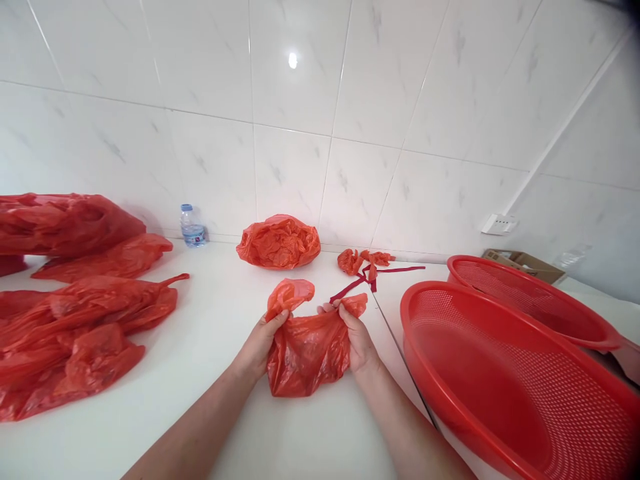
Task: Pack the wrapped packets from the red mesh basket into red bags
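Note:
A small red plastic bag (307,350) hangs between both hands just above the white counter (215,333). My left hand (260,347) is closed on the bag's left top edge, where one handle loop sticks up. My right hand (356,341) is closed on the right top edge and the other handle. Beyond them lies a crumpled red bag (279,242) by the wall, with small red scraps and strips (367,263) to its right.
Several large red plastic bags (75,313) are heaped on the counter's left side. A small water bottle (191,227) stands against the tiled wall. Two red mesh baskets (505,373) sit at the right, with a cardboard box (525,263) behind them.

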`<state>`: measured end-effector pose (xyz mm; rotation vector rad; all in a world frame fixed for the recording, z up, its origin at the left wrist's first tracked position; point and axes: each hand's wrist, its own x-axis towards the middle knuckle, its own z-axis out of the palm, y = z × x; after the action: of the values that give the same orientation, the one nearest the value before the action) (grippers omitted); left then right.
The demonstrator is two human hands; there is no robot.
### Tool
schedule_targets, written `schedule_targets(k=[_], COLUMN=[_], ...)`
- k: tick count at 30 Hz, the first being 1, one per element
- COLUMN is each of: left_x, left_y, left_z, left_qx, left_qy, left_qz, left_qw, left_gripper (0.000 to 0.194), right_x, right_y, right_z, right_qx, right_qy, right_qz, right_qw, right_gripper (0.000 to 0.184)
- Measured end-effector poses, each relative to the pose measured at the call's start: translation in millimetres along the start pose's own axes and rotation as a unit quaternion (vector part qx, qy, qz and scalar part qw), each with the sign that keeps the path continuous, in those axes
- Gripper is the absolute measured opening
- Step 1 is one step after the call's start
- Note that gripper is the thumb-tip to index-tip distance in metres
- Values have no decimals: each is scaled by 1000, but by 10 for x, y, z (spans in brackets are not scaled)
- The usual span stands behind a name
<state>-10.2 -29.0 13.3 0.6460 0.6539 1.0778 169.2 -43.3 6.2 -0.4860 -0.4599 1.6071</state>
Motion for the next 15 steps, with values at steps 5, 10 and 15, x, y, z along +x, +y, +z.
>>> schedule_targets(k=[5,10,15], left_x=[9,-1,-5], left_y=[-33,-67,-77], left_z=[21,47,36], left_qx=[-41,-108,-108], left_qy=[-22,-47,-53], left_qz=[-21,-62,-74], left_qw=[999,991,990], left_gripper=[21,25,40], right_x=[-26,-51,-66], right_y=[19,113,166], right_z=[58,71,100], right_qx=[15,-54,-80], right_qy=[-43,-39,-53], right_qz=[14,11,17], right_qw=[999,998,995], right_gripper=[9,32,73])
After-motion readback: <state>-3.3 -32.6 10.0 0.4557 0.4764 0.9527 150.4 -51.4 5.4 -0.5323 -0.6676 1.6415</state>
